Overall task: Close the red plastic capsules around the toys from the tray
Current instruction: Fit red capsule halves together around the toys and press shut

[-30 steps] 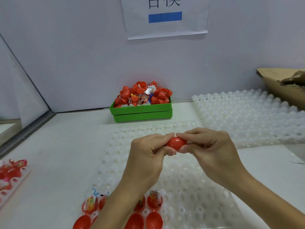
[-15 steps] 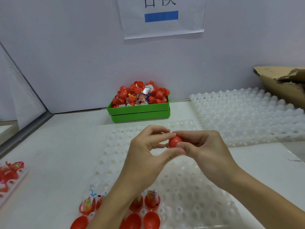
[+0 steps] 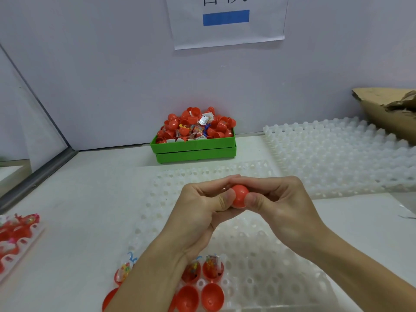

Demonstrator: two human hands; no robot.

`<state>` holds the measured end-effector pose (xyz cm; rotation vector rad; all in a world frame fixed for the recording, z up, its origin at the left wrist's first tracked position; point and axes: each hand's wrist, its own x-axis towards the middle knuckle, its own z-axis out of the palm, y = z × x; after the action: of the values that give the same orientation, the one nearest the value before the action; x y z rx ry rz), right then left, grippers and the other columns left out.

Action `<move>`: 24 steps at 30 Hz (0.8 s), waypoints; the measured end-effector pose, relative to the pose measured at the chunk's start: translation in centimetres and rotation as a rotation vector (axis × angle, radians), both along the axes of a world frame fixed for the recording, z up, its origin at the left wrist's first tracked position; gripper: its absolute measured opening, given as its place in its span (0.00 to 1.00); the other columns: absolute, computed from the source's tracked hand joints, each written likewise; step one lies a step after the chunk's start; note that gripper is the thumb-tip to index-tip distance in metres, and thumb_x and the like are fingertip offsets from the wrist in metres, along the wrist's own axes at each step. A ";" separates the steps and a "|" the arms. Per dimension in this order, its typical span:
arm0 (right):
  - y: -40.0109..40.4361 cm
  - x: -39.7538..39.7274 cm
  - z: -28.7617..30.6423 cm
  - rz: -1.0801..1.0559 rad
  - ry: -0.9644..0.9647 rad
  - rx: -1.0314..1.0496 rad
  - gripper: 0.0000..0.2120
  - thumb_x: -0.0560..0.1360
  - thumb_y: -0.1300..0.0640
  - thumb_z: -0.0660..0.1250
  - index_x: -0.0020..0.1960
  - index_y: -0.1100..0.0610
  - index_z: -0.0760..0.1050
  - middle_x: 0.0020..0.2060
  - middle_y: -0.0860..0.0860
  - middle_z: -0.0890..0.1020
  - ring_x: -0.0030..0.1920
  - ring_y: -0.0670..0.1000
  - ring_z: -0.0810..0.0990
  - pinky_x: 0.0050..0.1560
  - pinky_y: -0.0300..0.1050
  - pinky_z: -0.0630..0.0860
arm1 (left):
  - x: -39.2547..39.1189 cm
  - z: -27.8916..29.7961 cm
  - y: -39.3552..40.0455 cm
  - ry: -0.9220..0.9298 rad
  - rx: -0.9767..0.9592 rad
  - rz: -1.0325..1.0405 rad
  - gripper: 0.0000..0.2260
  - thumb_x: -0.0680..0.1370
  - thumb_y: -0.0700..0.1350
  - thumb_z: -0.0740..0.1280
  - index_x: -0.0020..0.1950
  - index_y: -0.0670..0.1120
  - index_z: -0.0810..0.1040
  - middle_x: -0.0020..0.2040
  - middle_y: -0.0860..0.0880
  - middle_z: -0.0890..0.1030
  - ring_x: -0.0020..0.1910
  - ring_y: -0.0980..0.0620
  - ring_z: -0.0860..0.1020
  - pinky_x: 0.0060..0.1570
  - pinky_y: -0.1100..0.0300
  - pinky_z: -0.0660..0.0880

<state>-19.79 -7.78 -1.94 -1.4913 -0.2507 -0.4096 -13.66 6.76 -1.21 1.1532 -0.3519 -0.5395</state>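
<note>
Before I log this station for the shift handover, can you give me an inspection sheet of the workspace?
Surface: white table, partly covered by white dimpled trays.
Job's things: one red capsule held above the near tray; open red halves and halves with toys sit in the tray's near pockets.
Clutter: green bin heaped with red halves and toy packets; second dimpled tray at right; another tray with red pieces at left edge.
Grippers: left hand and right hand both pinch the capsule.
Cables: nothing seen.
Surroundings: wall with paper sign; torn cardboard at right.
</note>
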 end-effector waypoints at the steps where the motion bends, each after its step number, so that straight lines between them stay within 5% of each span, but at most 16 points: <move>1: 0.0 0.0 0.0 0.011 -0.002 0.000 0.18 0.71 0.67 0.69 0.49 0.46 0.86 0.46 0.48 0.87 0.52 0.47 0.85 0.52 0.37 0.79 | 0.0 0.0 0.0 0.000 0.004 0.005 0.19 0.68 0.37 0.69 0.58 0.32 0.80 0.54 0.36 0.83 0.55 0.42 0.83 0.50 0.53 0.81; 7: 0.1 0.0 -0.4 -0.012 0.005 -0.009 0.20 0.73 0.74 0.67 0.50 0.51 0.86 0.47 0.51 0.87 0.53 0.50 0.85 0.56 0.45 0.81 | 0.1 -0.1 0.2 0.018 0.017 0.001 0.18 0.68 0.37 0.69 0.57 0.34 0.81 0.53 0.36 0.84 0.54 0.42 0.83 0.50 0.53 0.82; 13: 0.0 0.3 -0.2 -0.172 -0.003 0.015 0.13 0.65 0.63 0.75 0.48 0.52 0.84 0.42 0.47 0.87 0.46 0.46 0.86 0.47 0.33 0.79 | 0.1 -0.2 0.1 -0.060 0.097 0.096 0.16 0.72 0.42 0.70 0.58 0.40 0.82 0.51 0.40 0.85 0.51 0.45 0.85 0.46 0.54 0.82; 16: -0.5 0.5 -0.6 -0.246 0.004 0.001 0.16 0.62 0.64 0.78 0.48 0.54 0.84 0.41 0.48 0.87 0.44 0.48 0.87 0.46 0.36 0.81 | 0.1 -0.5 -0.1 -0.102 0.140 0.147 0.10 0.74 0.40 0.71 0.53 0.39 0.83 0.46 0.39 0.86 0.46 0.43 0.85 0.43 0.57 0.82; 20: -0.7 0.5 -1.2 -0.281 -0.008 -0.095 0.19 0.61 0.57 0.78 0.52 0.52 0.84 0.45 0.47 0.87 0.47 0.47 0.86 0.51 0.39 0.81 | -0.2 -0.6 -0.3 -0.074 0.068 0.112 0.14 0.67 0.42 0.74 0.52 0.40 0.84 0.47 0.38 0.86 0.48 0.45 0.85 0.48 0.61 0.81; 24: -1.1 0.4 -1.1 -0.224 -0.033 -0.183 0.21 0.66 0.61 0.76 0.58 0.55 0.81 0.51 0.46 0.86 0.54 0.46 0.85 0.56 0.39 0.79 | -0.1 -1.0 -0.7 -0.150 0.095 0.197 0.09 0.75 0.38 0.70 0.54 0.41 0.84 0.49 0.43 0.86 0.51 0.48 0.85 0.51 0.61 0.80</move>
<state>-19.40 -8.89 -3.02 -1.7001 -0.1503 -0.6035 -13.76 6.08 -2.16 1.3082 -0.3395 -0.3008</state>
